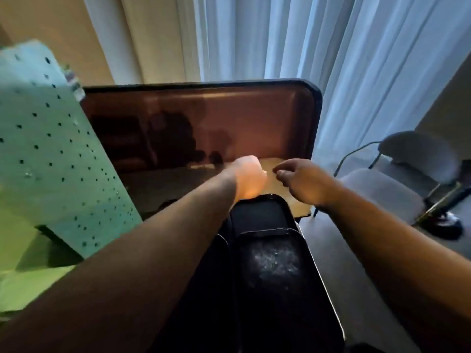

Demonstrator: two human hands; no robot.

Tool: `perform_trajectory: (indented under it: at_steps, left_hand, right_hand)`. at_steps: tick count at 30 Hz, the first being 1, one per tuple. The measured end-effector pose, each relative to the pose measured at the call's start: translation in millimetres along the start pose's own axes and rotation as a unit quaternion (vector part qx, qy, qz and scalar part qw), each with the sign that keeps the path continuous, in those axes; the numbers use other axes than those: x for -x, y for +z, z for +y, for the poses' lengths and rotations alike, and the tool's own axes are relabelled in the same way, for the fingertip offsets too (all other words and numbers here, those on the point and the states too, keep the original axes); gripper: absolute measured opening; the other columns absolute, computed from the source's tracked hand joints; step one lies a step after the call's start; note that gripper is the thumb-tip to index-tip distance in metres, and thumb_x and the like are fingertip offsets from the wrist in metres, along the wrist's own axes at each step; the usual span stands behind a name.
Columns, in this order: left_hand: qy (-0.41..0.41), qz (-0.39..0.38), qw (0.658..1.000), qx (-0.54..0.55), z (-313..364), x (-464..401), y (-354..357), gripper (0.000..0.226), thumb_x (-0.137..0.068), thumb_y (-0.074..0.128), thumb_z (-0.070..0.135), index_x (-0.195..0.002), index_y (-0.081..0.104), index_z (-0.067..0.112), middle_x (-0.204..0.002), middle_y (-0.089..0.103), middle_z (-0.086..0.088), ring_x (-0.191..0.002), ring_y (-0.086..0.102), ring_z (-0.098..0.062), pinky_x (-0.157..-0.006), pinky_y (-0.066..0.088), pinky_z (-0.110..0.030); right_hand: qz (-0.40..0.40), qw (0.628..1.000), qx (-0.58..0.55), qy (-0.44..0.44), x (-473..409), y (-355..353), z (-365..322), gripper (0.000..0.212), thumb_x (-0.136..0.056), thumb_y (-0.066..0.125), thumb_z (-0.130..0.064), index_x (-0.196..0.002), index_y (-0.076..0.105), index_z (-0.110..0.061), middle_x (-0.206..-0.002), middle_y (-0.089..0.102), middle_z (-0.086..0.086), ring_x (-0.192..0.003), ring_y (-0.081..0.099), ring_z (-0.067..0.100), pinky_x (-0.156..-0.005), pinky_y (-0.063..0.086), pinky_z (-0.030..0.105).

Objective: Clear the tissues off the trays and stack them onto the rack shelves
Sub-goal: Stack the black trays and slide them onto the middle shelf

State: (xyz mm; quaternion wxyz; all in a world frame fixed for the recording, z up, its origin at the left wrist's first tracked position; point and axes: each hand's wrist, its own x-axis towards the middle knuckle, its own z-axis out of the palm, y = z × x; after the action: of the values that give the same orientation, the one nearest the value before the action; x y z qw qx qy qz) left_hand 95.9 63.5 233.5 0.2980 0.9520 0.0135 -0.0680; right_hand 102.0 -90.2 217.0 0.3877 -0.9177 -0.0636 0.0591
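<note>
Two black trays lie one above the other straight below me: the upper one [260, 212] and a lower one [272, 266] with a whitish scuffed patch. No tissue shows on either. Beyond them is a glossy brown table top with a raised dark rim [204, 85]. My left hand [248, 177] hangs over the table's near part, just past the upper tray, clenched in a fist; nothing shows inside it. My right hand [300, 182] hovers beside it, to the right, with its fingers loosely curled and apart, holding nothing.
A green perforated panel [51, 149] stands tilted at the left, close to my left forearm. White curtains [280, 42] hang behind the table. A grey chair with thin metal legs [397, 182] stands on the dark floor to the right.
</note>
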Motion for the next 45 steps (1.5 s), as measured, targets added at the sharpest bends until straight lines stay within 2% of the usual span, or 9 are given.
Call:
perform_trajectory:
  at_steps: [6,12,17,22,32,34,38,41,45]
  left_hand:
    - [-0.202,-0.102,0.972,0.06,-65,10,167,0.043,-0.099,0.05,0.03,-0.123,0.062,-0.004,-0.125,0.066,-0.022,-0.116,0.063,-0.037,-0.078,0.04,-0.028]
    - [-0.347,-0.155,0.921,0.085,-117,57,243,0.06,-0.097,0.053,0.036,-0.145,0.043,0.003,-0.143,0.054,-0.016,-0.12,0.06,-0.032,-0.092,0.048,-0.034]
    - [-0.347,-0.096,0.928,0.096,-134,66,256,0.059,-0.092,0.052,0.025,-0.149,0.041,0.012,-0.148,0.047,-0.006,-0.099,0.055,-0.016,-0.069,0.041,-0.024]
    - [-0.36,-0.072,0.925,0.099,-138,66,265,0.06,-0.092,0.052,0.021,-0.15,0.041,0.015,-0.149,0.042,-0.005,-0.094,0.052,-0.015,-0.075,0.043,-0.027]
    - [-0.375,-0.031,0.917,0.129,-140,67,278,0.059,-0.09,0.057,0.023,-0.148,0.043,0.019,-0.145,0.044,-0.005,-0.109,0.057,-0.02,-0.082,0.048,-0.029]
    - [-0.388,-0.019,0.903,0.182,-142,66,278,0.054,-0.089,0.062,0.03,-0.141,0.051,0.021,-0.136,0.051,-0.001,-0.1,0.058,-0.015,-0.076,0.046,-0.027]
    - [-0.426,0.059,0.804,0.411,-140,54,267,0.024,-0.092,0.064,0.04,-0.102,0.064,0.019,-0.091,0.063,0.003,-0.078,0.059,-0.012,-0.062,0.045,-0.028]
    - [-0.395,0.08,0.799,0.446,-140,35,256,0.014,-0.097,0.06,0.035,-0.093,0.062,0.022,-0.086,0.061,0.005,-0.074,0.058,-0.008,-0.06,0.044,-0.025]
    - [-0.366,0.058,0.798,0.475,-141,1,238,0.014,-0.098,0.058,0.039,-0.1,0.059,0.026,-0.096,0.06,0.008,-0.085,0.056,-0.005,-0.086,0.048,-0.031]
  right_hand:
    - [-0.064,0.976,-0.005,0.208,22,60,176,0.037,-0.092,0.061,-0.019,-0.128,0.067,-0.013,-0.116,0.07,0.008,-0.096,0.066,0.022,-0.078,0.053,0.029]
    - [-0.095,0.925,0.074,0.359,69,103,286,0.068,-0.086,0.06,-0.027,-0.15,0.04,-0.015,-0.148,0.045,0.02,-0.131,0.05,0.04,-0.109,0.044,0.046]
    - [-0.115,0.93,0.063,0.344,79,116,317,0.054,-0.094,0.057,-0.027,-0.144,0.047,-0.012,-0.141,0.057,0.013,-0.123,0.058,0.033,-0.091,0.046,0.035]
    - [-0.126,0.93,0.057,0.339,76,122,329,0.033,-0.099,0.058,-0.028,-0.128,0.053,-0.013,-0.113,0.062,0.006,-0.095,0.055,0.023,-0.079,0.039,0.031]
    - [-0.163,0.929,0.077,0.322,68,124,344,0.035,-0.097,0.058,-0.028,-0.128,0.061,-0.013,-0.119,0.07,0.009,-0.107,0.065,0.028,-0.09,0.052,0.037]
    - [-0.16,0.928,0.061,0.33,67,124,345,0.027,-0.097,0.058,-0.026,-0.121,0.064,-0.015,-0.107,0.071,0.006,-0.096,0.067,0.025,-0.083,0.054,0.037]
    - [-0.098,0.94,-0.025,0.327,59,125,349,0.023,-0.096,0.062,-0.017,-0.116,0.07,-0.011,-0.101,0.074,0.006,-0.092,0.071,0.025,-0.089,0.058,0.046]
    - [-0.062,0.953,-0.061,0.29,31,117,339,0.018,-0.098,0.062,-0.011,-0.111,0.073,-0.007,-0.099,0.075,0.008,-0.092,0.07,0.026,-0.091,0.058,0.042]
    - [-0.063,0.963,-0.047,0.258,-18,105,320,0.022,-0.098,0.062,-0.019,-0.117,0.073,-0.013,-0.102,0.075,0.007,-0.093,0.071,0.026,-0.09,0.059,0.044]
